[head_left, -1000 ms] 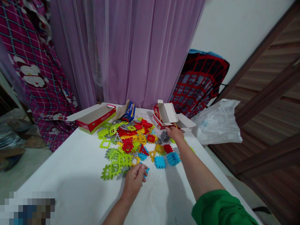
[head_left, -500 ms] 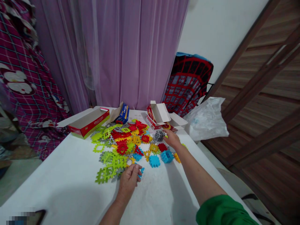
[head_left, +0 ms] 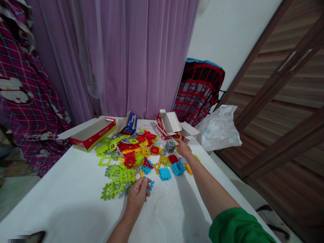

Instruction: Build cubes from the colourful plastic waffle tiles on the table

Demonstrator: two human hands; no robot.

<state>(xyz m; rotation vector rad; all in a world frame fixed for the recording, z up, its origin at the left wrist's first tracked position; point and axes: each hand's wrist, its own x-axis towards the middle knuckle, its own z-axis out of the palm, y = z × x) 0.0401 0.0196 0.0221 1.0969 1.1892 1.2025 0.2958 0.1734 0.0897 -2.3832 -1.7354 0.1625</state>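
Note:
Near the front edge of a pile of plastic interlocking pieces (head_left: 130,158), my left hand (head_left: 136,194) is curled with thumb and fingers together. A small blue interlocking piece (head_left: 151,186) shows past its fingertips, partly covered by them. My right hand (head_left: 184,149) reaches forward, fingers apart, just right of a grey cube (head_left: 170,146) built from such pieces. The fingertips lie close by the cube; whether they touch it is hard to tell. A blue cube (head_left: 178,168) and a flat blue square piece (head_left: 165,173) rest nearer to me, left of the right forearm.
At the back of the white table (head_left: 76,189) are an open red box (head_left: 93,135), a blue box (head_left: 131,123) and an open red-and-white box (head_left: 167,125). A white plastic bag (head_left: 217,130) hangs by the right edge. A dark device (head_left: 37,237) lies front left.
The view has turned slightly, so everything sits a little further left. Between the right fingertips and the grey cube, a small gap has appeared. The left hand keeps its curled pose.

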